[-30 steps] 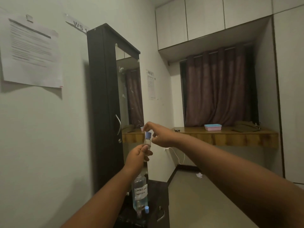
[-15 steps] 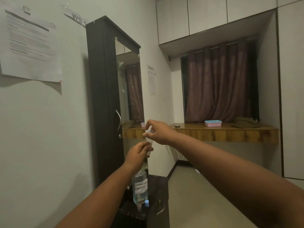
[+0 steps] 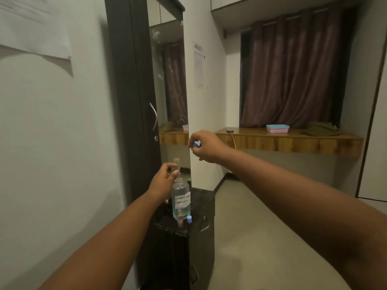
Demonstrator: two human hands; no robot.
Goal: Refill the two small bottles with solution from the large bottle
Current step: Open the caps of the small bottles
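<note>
Above the large bottle (image 3: 181,198), the left hand (image 3: 165,181) pinches a light, slippery small bottle (image 3: 176,164) by its body; the right hand (image 3: 206,146) pinches its blue cap (image 3: 196,144).

Small clear plastic bottle (image 3: 176,164), uncapped, see-through with faint tan tint. Small blue plastic cap (image 3: 196,144), solid light blue. Large clear plastic bottle (image 3: 180,198), white label with dark handwritten lettering. Second small clear bottle (image 3: 179,218) beside another light blue cap (image 3: 189,219). Dark brown, near-black low cabinet (image 3: 201,210). Plum-maroon pleated curtain (image 3: 293,72), plain. Wood-grain brown shelf (image 3: 293,143). Pink tray with turquoise lid (image 3: 277,128). Pale grey-white walls.
</note>
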